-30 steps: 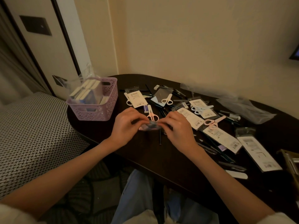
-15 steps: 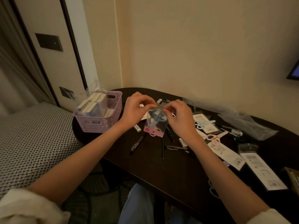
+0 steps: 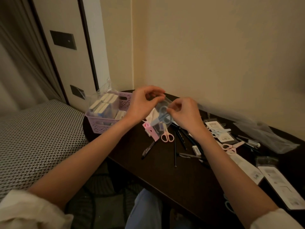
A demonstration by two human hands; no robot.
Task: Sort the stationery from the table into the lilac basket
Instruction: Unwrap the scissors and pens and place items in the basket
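Left hand (image 3: 143, 105) and right hand (image 3: 184, 113) each pinch the clear packet of blue scissors (image 3: 162, 115), held above the table (image 3: 165, 171) near its wall-side edge, beside the lilac basket (image 3: 105, 125). Bare tabletop lies toward the front edge. The packet has risen since earlier.

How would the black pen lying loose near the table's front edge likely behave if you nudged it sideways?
The black pen looks slim and round, so it would probably roll. The dark table seems smooth, offering little grip. It lies near the edge, so it might drop off.
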